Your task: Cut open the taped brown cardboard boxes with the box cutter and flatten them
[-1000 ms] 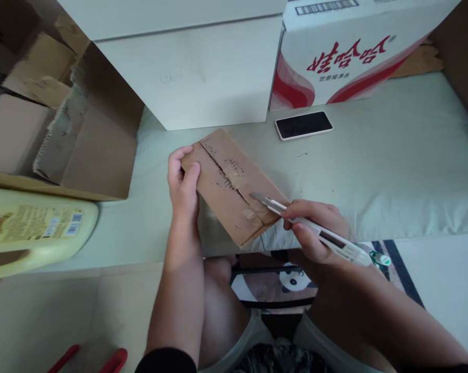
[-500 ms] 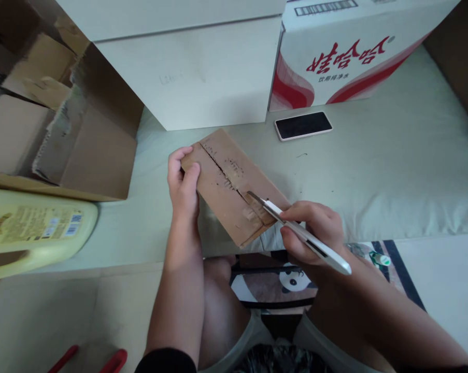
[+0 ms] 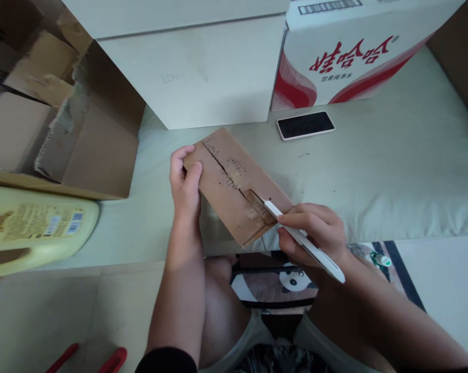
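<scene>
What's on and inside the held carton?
Over the carton: utility knife in the right hand, blade tip near the seam. Left hand grips one end. Contents hidden under the flaps.

left hand (image 3: 186, 190): clasping, thumb on top | right hand (image 3: 323, 230): curled, pinching

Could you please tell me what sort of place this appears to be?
Probably a room in a home: a pale green cloth covers the surface, where a phone lies near a red-and-white drinking-water carton.
</scene>
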The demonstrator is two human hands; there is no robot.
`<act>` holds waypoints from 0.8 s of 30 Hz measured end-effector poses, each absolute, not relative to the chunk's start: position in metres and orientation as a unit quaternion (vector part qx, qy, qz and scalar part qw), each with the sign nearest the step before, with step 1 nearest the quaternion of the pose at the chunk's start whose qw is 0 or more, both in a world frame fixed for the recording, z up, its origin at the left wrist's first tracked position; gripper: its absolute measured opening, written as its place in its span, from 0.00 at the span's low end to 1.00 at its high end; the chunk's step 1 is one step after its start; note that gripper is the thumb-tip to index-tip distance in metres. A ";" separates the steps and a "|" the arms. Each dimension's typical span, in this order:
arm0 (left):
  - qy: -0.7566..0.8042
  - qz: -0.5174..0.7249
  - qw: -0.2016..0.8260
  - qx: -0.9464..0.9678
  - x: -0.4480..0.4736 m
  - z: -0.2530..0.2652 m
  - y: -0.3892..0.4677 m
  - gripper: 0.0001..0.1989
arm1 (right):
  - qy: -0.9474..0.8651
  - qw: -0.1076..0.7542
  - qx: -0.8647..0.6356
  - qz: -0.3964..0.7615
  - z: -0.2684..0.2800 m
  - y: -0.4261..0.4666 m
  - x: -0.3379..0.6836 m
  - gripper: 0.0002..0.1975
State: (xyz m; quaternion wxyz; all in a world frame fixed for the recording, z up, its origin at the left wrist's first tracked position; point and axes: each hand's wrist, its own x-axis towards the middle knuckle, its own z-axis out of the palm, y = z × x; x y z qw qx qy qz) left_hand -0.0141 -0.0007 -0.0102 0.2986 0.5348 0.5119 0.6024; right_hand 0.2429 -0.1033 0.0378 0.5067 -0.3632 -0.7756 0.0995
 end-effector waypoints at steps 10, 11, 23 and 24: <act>0.509 0.610 0.312 0.522 -0.012 -0.008 -0.001 0.33 | -0.774 0.500 -0.373 0.108 0.038 -0.105 0.243 0.10; 0.509 0.610 0.313 0.521 -0.011 -0.008 -0.001 0.32 | -0.772 0.502 -0.373 0.110 0.038 -0.105 0.243 0.10; 0.510 0.607 0.294 0.534 -0.015 -0.014 0.002 0.31 | -0.774 0.495 -0.385 0.091 0.041 -0.104 0.241 0.08; 0.510 0.606 0.294 0.535 -0.015 -0.014 0.002 0.31 | -0.774 0.494 -0.386 0.091 0.041 -0.104 0.241 0.08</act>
